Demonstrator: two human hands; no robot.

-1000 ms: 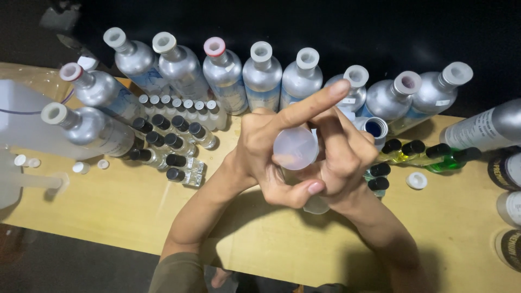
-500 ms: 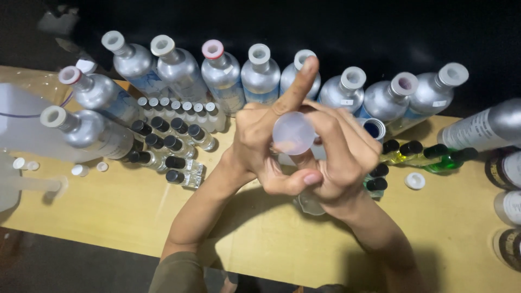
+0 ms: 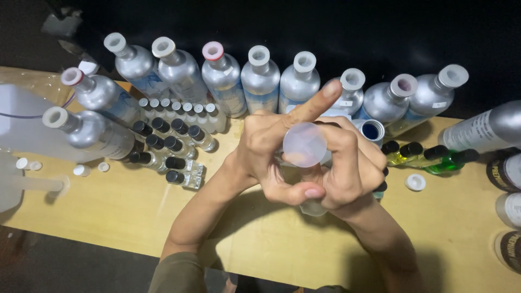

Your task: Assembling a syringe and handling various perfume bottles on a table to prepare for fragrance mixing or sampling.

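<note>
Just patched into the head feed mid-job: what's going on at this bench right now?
A person holds a small clear bottle over a wooden table with both hands. The right hand grips it, and the left hand wraps alongside with the index finger pointing out. A round translucent cap sits on top. A row of silver aluminium bottles lines the back, and small black-capped vials stand to the left.

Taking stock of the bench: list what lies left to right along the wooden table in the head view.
Clear jug → small white caps → black-capped vials → both hands around a frosted cap → green vial → dark jars.
</note>
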